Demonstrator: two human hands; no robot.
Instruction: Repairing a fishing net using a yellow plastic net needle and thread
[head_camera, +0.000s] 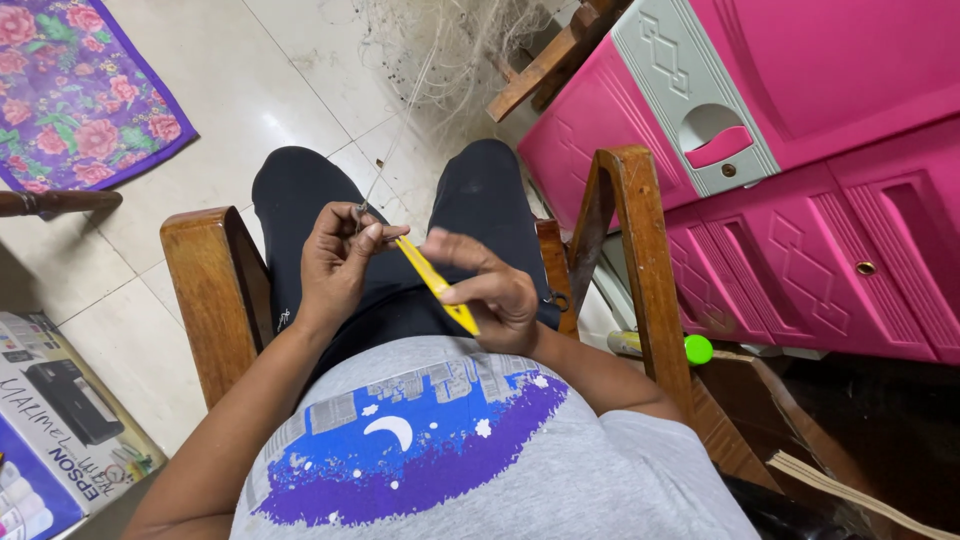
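Note:
I sit in a wooden armchair (212, 290) and look down at my lap. My left hand (340, 258) pinches a thin pale line (395, 140) between thumb and fingers. The line runs up and away to a heap of fine fishing net (455, 45) on the floor. My right hand (490, 285) holds a flat yellow netting needle (437, 285), with its tip pointing toward my left fingers. The two hands sit close together above my dark trousers.
A pink plastic cabinet (800, 180) stands close on the right. A floral mat (75, 90) lies on the tiled floor at upper left. A printer box (55, 420) sits at lower left. A green-capped bottle (690, 348) lies beside the right armrest (640, 260).

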